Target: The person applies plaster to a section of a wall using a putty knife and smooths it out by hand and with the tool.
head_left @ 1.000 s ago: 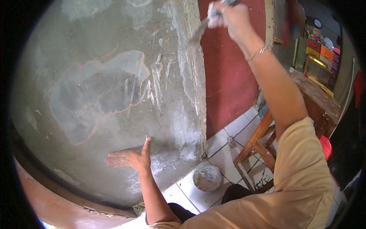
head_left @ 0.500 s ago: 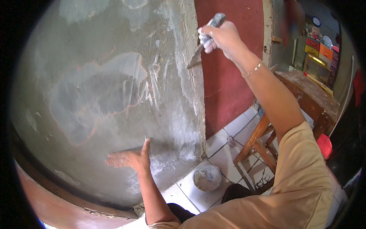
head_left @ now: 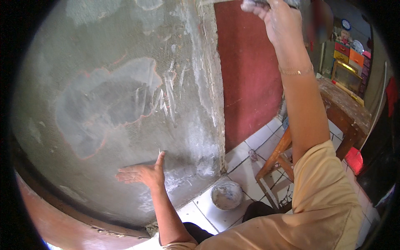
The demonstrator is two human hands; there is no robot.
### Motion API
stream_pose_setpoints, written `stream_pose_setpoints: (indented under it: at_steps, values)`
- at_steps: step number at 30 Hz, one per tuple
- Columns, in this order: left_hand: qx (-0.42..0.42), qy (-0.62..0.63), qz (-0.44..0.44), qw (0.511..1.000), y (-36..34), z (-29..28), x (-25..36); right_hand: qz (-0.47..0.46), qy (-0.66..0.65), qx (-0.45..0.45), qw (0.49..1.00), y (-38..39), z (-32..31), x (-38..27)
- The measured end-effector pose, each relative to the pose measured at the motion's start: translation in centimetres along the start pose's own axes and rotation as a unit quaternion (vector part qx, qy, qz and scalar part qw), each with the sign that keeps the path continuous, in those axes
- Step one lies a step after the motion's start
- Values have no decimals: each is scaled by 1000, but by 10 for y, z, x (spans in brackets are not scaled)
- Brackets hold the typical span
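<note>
My left hand (head_left: pixel 143 171) rests with fingers spread and thumb up against the rough grey plaster wall (head_left: pixel 112 46), below a smoother pale patch (head_left: pixel 104 104) with a reddish outline. My right hand (head_left: pixel 278 18) is raised at the top edge, closed on a scraper (head_left: pixel 263 4) that is mostly hidden by my fingers and the frame edge. Below it, the plastered corner edge (head_left: pixel 218 104) runs down beside a red wall panel (head_left: pixel 248 83). A round bucket (head_left: pixel 226 193) with whitish residue stands on the white floor tiles (head_left: pixel 202 210) by the wall's foot.
A worn wooden table (head_left: pixel 346 102) and a leaning wooden frame (head_left: pixel 273 162) stand at the right, with a red plastic object (head_left: pixel 354 160) beyond. Further back are colourful drawers (head_left: pixel 354 58). A curved dark ledge (head_left: pixel 83 210) borders the wall at lower left.
My right hand with the scraper went down along the corner edge, then rose and moved right to the top of the view. My left hand stays in the same place on the wall.
</note>
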State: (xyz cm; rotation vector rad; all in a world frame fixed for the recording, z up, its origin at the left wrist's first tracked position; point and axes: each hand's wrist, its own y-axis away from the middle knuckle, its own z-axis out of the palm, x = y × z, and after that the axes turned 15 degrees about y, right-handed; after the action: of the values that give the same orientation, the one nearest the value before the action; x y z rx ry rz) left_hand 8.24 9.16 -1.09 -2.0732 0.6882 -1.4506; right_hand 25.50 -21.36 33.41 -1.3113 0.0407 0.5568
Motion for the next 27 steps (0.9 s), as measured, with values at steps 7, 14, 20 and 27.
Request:
stream_pose_setpoints:
  at_steps: [7,14,20,27]
  values:
    - [0,2,-1,1000,2,5,-2,216,153,-226,938,101,-41,-5]
    - [11,-2,-1,1000,2,4,-2,445,-64,-209,868,153,-91,29]
    - [-13,2,-5,1000,1,-1,4,488,46,-176,854,173,-124,30]
    - [-14,6,-11,1000,1,-1,1,435,-87,-74,893,174,-137,20]
